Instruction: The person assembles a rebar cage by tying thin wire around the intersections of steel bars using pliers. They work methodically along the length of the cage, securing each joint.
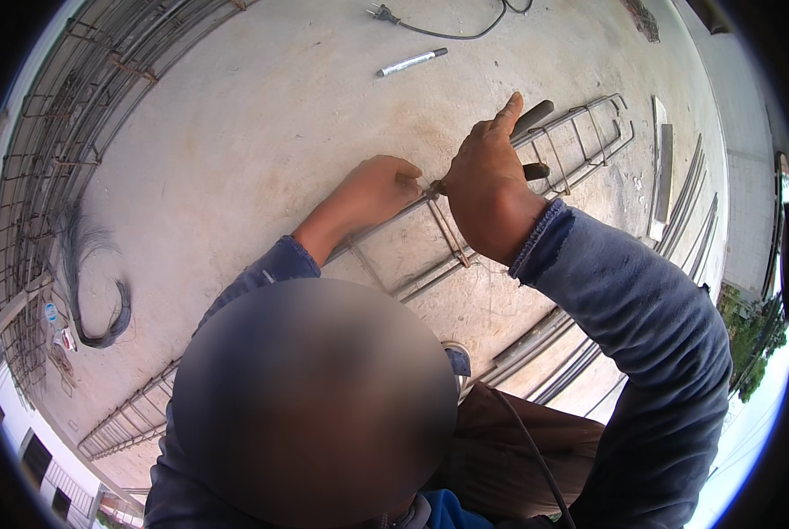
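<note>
A narrow rebar cage point(457, 256) of long bars and bent stirrups lies slanting across the floor in front of me. My right hand point(491, 176) is closed around a pair of pincers; the two dark pincer handles point(535, 117) stick out past the hand, one finger pointing up beside them. The jaws meet the cage at a joint of a long bar and a stirrup. Just left of that joint, my left hand point(372, 192) is curled with thumb and fingertips together over the same bar. Whatever its fingertips pinch is too small to make out.
More rebar cages point(86, 115) stack along the left side. A bundle of thin tie wire point(103, 339) curls on the floor near them. Beyond the cage lie a marker point(412, 63) and a plugged-end black cable point(438, 35). Loose steel bars point(681, 203) lie at the right.
</note>
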`<state>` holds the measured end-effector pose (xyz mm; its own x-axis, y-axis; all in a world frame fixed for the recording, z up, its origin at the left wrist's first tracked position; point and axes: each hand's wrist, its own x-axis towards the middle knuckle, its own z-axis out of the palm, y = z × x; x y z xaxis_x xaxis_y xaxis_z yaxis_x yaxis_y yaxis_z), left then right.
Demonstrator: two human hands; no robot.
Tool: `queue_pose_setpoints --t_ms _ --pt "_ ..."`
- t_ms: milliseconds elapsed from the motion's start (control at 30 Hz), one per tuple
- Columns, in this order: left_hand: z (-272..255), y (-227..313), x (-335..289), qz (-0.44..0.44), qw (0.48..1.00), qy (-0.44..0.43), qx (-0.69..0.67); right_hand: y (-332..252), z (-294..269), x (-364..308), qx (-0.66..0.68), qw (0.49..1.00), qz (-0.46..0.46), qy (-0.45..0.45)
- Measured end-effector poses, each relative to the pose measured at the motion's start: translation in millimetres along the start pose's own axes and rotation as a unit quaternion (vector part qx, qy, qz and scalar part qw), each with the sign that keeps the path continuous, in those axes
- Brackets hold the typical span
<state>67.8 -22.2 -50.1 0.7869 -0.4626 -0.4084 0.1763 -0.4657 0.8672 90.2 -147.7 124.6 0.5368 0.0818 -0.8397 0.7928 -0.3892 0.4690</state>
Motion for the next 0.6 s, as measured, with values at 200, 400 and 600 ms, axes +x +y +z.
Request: queue_pose_setpoints --t_ms 200,400,600 --pt "0.8 9.7 -3.2 -0.008 0.992 0.021 -0.125 3.1 -3.2 -2.3 0.002 1.000 -0.003 0.029" --pt "1.2 31.7 -4.0 0.048 0.999 0.014 -0.014 19.8 9.5 13.4 0.060 0.985 -0.052 0.154" --pt "49.5 52.3 25.1 0.146 0.978 0.053 -0.143 50.6 -5.1 28.6 0.143 0.984 -0.060 0.092"
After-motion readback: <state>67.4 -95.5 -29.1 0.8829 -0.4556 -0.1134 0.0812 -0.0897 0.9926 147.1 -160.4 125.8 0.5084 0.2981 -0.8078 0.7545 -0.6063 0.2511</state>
